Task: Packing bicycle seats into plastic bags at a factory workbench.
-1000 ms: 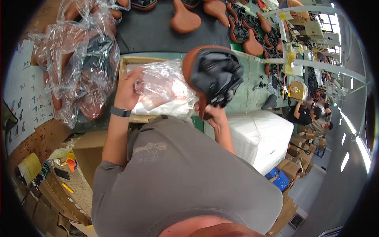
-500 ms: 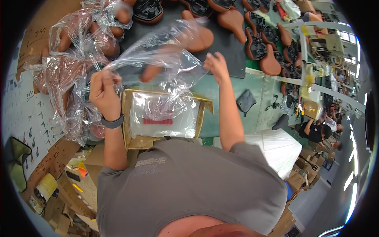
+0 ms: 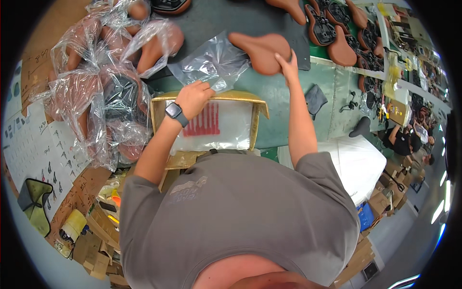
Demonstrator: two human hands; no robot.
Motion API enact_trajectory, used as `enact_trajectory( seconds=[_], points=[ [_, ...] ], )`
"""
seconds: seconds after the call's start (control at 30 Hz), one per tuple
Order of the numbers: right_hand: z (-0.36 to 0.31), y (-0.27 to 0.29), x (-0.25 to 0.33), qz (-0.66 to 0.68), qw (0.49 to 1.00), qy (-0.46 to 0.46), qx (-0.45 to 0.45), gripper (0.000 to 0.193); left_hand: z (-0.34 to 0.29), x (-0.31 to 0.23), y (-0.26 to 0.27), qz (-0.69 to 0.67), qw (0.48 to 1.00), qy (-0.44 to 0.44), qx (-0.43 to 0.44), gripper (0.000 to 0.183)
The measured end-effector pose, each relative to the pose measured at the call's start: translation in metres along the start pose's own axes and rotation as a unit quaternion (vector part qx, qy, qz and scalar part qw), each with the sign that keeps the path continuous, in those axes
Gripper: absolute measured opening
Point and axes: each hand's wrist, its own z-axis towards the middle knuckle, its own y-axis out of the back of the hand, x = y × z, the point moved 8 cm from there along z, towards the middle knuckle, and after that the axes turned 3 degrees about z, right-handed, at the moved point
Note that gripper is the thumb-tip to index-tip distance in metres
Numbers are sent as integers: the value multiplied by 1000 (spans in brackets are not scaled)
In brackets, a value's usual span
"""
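Head view: the right hand's fingers grip the wide end of a brown saddle, which lies flat over the table with its nose pointing left. The left hand has its fingers curled at the near edge of a clear plastic bag; whether they pinch it I cannot tell. Beneath that hand an open cardboard box holds a pale stack with red print. Left of it is a heap of plastic-wrapped saddles. The green table carries a black mat on its far side and more saddles at far right. At near right stands a white wrapped block; beyond are people, cartons and ceiling lights.

Half a second earlier, the right hand is empty and a bag billows above the box; now the right hand has the saddle, and the bag lies flatter beyond the box.
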Motion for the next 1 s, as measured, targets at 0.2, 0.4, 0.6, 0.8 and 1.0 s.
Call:
enact_trajectory(
  seconds=[0.2,0.4,0.6,0.8,1.0],
  points=[
    [-251,104,-89,67,959,-265,-73,89,-67,-109,65,-48,992,11,-118,16],
    [-297,77,-59,-398,915,47,-36,122,-168,-101,-121,-279,923,258,67,39],
    [-311,41,-82,-392,915,-66,72,105,-145,-129,-211,-410,900,142,-36,59],
    [-445,92,-18,-361,900,245,8,86,-146,-121,-232,-191,971,143,23,24],
    [-540,169,-65,-414,909,-8,-48,61,-133,-146,-299,-75,993,63,69,27]
  ],
)
